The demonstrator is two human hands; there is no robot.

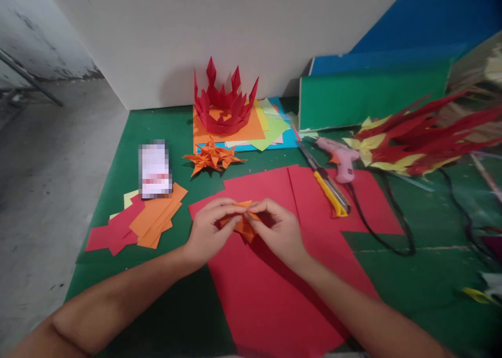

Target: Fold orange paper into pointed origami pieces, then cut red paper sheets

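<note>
Between my two hands is a small piece of folded orange paper (248,231), held above red paper sheets (270,290). My left hand (214,230) pinches its left side with thumb and forefinger. From the other side, my right hand (276,227) pinches its upper right part. The fingers cover much of the piece, so its full shape is hidden. Just beyond my hands lie several orange folded paper stars (213,158). A red paper crown (223,114) stands behind them on coloured sheets (254,138).
A yellow utility knife (329,188) and a pink glue gun (341,159) with a black cord lie at right. Red and yellow paper flames (423,135) sit behind. At left are a phone (155,169) and cut paper strips (157,219) on the green table (180,311).
</note>
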